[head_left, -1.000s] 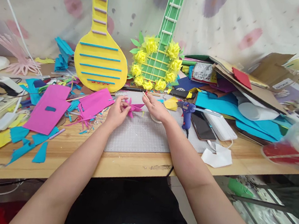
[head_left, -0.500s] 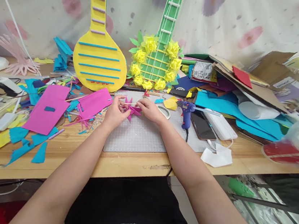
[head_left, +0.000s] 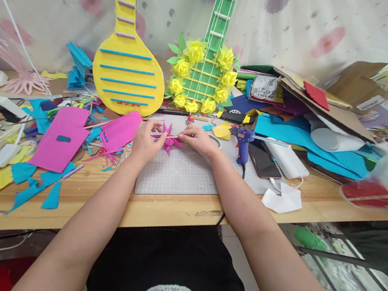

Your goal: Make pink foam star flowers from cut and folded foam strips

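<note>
A magenta star-shaped flower (head_left: 168,147), seemingly cut from foam or paper, is between my hands above a grey gridded cutting mat (head_left: 175,181). My left hand (head_left: 145,140) pinches a petal on its left side, thumb near the flower's middle. Across the flower runs a thin pale stick (head_left: 172,136). Its right end is pinched in the fingertips of my right hand (head_left: 195,138). Behind my right hand lies a roll of tape (head_left: 217,142), partly covered.
A blue glue gun (head_left: 243,146), a phone (head_left: 265,160) and a white power bank (head_left: 287,161) lie at right. Magenta sheets (head_left: 60,141) and blue scraps (head_left: 53,196) cover the left. Yellow (head_left: 128,75) and green (head_left: 202,78) guitar shapes stand behind.
My left thumb has shifted toward the flower's middle, and its fingers have turned over the petal. My right hand keeps its pinch on the stick. The view has tilted slightly.
</note>
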### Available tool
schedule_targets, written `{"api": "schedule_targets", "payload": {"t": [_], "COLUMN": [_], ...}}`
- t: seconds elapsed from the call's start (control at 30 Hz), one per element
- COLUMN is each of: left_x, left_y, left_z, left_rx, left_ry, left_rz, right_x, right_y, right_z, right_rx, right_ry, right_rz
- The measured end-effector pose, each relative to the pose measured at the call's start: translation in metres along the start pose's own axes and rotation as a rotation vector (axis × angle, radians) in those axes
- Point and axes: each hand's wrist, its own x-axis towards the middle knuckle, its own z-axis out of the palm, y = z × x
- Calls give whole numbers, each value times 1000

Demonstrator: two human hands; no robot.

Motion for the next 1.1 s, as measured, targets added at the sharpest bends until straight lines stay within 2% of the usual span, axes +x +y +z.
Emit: {"api": "schedule_targets", "payload": {"t": [0.1, 0.2, 0.83, 1.1], "left_x": [-2, -3, 2, 3], "left_y": [1, -2, -12, -7], "left_z": [6, 10, 8, 4], "left_rx": [0, 20, -25, 7], "left_ry": [-118, -154, -151, -154], "left_rz": [59, 48, 26, 22], "right_x": [0, 0, -2, -3], "right_y": [1, 1, -11, -19], "right_z": [-1, -1, -1, 14], "right_rx": [3, 0, 19, -237], "right_ry": [-5, -30, -123, 81], "right_rz": [1, 10, 30, -133]}}
